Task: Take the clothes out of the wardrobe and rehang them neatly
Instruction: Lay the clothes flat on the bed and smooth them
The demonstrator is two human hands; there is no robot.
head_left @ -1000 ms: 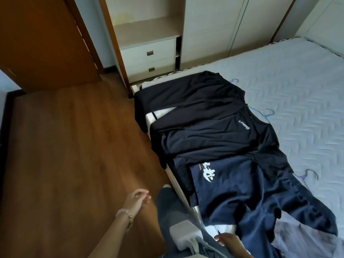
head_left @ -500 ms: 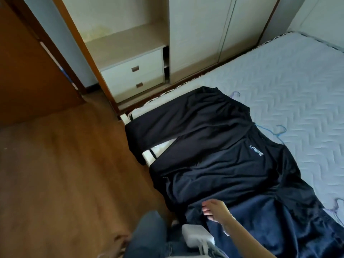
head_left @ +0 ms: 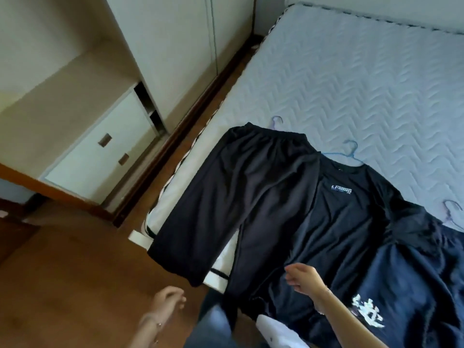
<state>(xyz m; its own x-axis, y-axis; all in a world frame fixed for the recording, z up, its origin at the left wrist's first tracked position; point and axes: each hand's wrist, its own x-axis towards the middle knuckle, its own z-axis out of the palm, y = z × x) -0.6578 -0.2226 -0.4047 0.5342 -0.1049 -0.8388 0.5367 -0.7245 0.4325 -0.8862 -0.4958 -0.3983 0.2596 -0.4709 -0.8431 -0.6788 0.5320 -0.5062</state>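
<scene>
Your head turned toward the bed since half a second earlier, so the brown door left the view, and your left hand (head_left: 168, 297) came up a little beside your jeans leg (head_left: 213, 322). Your right hand (head_left: 305, 278) stayed over the lower edge of the black T-shirt (head_left: 346, 227).

Your right fingers were loosely curled and gripped nothing; whether they touched the cloth could not be told. Your left hand was blurred, its fingers relaxed and half bent, and it held nothing above the wooden floor (head_left: 62, 285).

All the clothes lay out of the wardrobe, flat on the quilted mattress (head_left: 364, 84). The black trousers (head_left: 238, 197) lay furthest left, waistband up the bed, with both legs hanging over the mattress edge. The T-shirt, marked LI-NING on the chest, lay just beside them with the trousers overlapping its left side. A navy garment with a white print (head_left: 414, 285) overlapped its right side.

A blue hanger (head_left: 351, 153) poked out of the T-shirt's neck, and a purple hanger hook (head_left: 277, 120) showed above the trousers' waistband. Another purple hook (head_left: 452, 209) lay at the right edge.

The wardrobe doors (head_left: 175, 46) were closed, with two drawers (head_left: 100, 151) to their left.
</scene>
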